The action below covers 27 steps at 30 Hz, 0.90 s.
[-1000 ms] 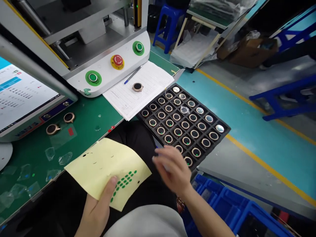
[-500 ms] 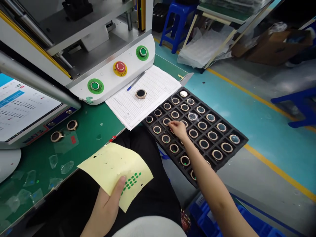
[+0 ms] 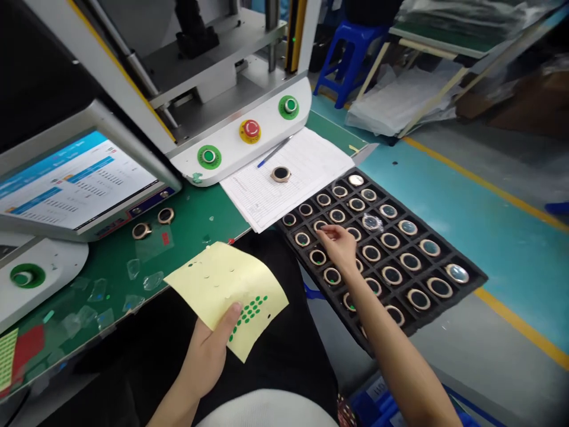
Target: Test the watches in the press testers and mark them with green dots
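**Two-Hand Work: Dotted Sheet and Round Cases**

Near left, the left hand (image 3: 211, 350) grips the yellow sheet (image 3: 222, 283) by its near edge, thumb on top, above the lap. Support the sheet so that its curl does not increase; it appears thin, flexible and smooth. Its small, flat green dots (image 3: 253, 308) lie in slanting rows just right of the thumb. Avoid pressing the thumb onto them: they are probably adhesive.

Farther right, the right hand (image 3: 340, 246) reaches over the tray with fingertips drawn together at a watch-like case (image 3: 319, 225). Whether anything is pinched between them cannot be told. Apply light, vertical pressure and avoid dragging across the face, which may smear. The case is round, with a rose-gold, metallic-looking rim and a dark face.

At right, the black tray (image 3: 477, 276) holds such cases in square cells; its matte surface suggests foam. Rest no weight on the dividers, as they may flex. Several cases along the left edge show a green spot.
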{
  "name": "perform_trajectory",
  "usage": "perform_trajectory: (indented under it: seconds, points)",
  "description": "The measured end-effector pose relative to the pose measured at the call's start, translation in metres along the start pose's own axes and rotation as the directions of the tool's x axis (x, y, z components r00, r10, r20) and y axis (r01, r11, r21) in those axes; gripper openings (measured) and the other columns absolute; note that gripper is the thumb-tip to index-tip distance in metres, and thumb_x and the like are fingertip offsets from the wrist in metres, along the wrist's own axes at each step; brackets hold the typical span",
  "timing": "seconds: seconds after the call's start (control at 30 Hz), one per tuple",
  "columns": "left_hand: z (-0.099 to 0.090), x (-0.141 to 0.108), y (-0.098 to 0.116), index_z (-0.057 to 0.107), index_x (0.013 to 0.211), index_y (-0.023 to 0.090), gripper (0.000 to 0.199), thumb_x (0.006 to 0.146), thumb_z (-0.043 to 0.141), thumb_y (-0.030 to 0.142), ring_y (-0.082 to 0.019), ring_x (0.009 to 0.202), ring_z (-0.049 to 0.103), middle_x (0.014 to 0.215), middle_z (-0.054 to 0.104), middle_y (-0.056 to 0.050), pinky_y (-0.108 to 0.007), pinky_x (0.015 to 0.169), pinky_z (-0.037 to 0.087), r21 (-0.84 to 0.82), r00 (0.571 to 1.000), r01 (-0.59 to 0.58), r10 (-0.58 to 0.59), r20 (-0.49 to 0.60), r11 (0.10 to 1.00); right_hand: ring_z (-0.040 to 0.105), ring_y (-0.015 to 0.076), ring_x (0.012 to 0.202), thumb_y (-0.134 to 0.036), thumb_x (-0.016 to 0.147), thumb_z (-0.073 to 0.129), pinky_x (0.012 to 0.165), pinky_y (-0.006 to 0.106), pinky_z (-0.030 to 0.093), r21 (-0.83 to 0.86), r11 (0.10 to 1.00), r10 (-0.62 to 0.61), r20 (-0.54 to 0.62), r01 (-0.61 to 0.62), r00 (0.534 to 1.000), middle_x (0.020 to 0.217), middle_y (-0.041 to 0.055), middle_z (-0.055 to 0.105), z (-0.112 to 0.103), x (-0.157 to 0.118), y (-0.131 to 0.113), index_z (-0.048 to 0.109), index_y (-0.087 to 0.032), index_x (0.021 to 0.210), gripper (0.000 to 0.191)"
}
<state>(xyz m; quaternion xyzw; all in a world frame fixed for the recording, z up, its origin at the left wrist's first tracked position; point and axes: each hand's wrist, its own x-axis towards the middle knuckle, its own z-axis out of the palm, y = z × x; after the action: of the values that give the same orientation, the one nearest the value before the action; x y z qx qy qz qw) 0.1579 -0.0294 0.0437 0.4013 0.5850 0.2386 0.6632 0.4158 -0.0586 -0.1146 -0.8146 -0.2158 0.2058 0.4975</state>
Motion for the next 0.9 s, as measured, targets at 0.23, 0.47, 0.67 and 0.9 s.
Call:
perform_trajectory:
  seconds: [0.23, 0.47, 0.67, 0.9]
  points:
    - [-0.014, -0.011, -0.006, 0.068, 0.119, 0.018, 0.047, 0.078, 0.075, 0.04, -0.03, 0.11, 0.065, 0.118, 0.071, -0.01, -0.036, 0.094, 0.054, -0.08, 0.99, -0.066, 0.076, 0.123, 0.995, 0.066, 0.0177, 0.08, -0.005, 0.079, 0.066, 0.079, 0.037, 0.054, 0.201, 0.602, -0.793, 0.037, 0.773, 0.608, 0.085, 0.005, 0.071, -0.018, -0.137, -0.104, 0.065, -0.018, 0.088, 0.016]
    - [-0.024, -0.024, -0.002, 0.07, 0.117, 0.019, 0.038, 0.085, 0.067, 0.04, -0.025, 0.103, 0.068, 0.114, 0.072, -0.009, -0.029, 0.087, 0.056, 0.038, 0.974, -0.157, 0.148, 0.173, 0.987, 0.067, 0.0163, 0.077, 0.0, 0.08, 0.066, 0.084, 0.041, 0.052, 0.165, 0.608, -0.793, 0.077, 0.776, 0.605, 0.085, 0.0055, 0.073, -0.008, -0.166, -0.109, 0.065, -0.016, 0.088, 0.018]
    - [-0.03, -0.035, -0.002, 0.071, 0.115, 0.018, 0.035, 0.088, 0.063, 0.039, -0.024, 0.101, 0.068, 0.113, 0.072, -0.009, -0.027, 0.084, 0.056, 0.075, 0.963, -0.167, 0.147, 0.225, 0.983, 0.068, 0.0167, 0.077, -0.001, 0.082, 0.066, 0.088, 0.041, 0.049, 0.06, 0.573, -0.819, 0.091, 0.818, 0.567, 0.087, 0.0069, 0.075, -0.011, -0.183, -0.109, 0.066, -0.015, 0.089, 0.016]
    - [-0.035, -0.034, -0.004, 0.071, 0.115, 0.018, 0.036, 0.088, 0.064, 0.04, -0.026, 0.102, 0.068, 0.115, 0.071, -0.011, -0.03, 0.082, 0.057, 0.028, 0.966, -0.121, 0.111, 0.233, 0.992, 0.068, 0.0168, 0.075, -0.003, 0.084, 0.065, 0.09, 0.041, 0.047, -0.022, 0.498, -0.862, 0.095, 0.867, 0.498, 0.084, 0.0083, 0.076, -0.01, -0.186, -0.109, 0.066, -0.014, 0.089, 0.012]
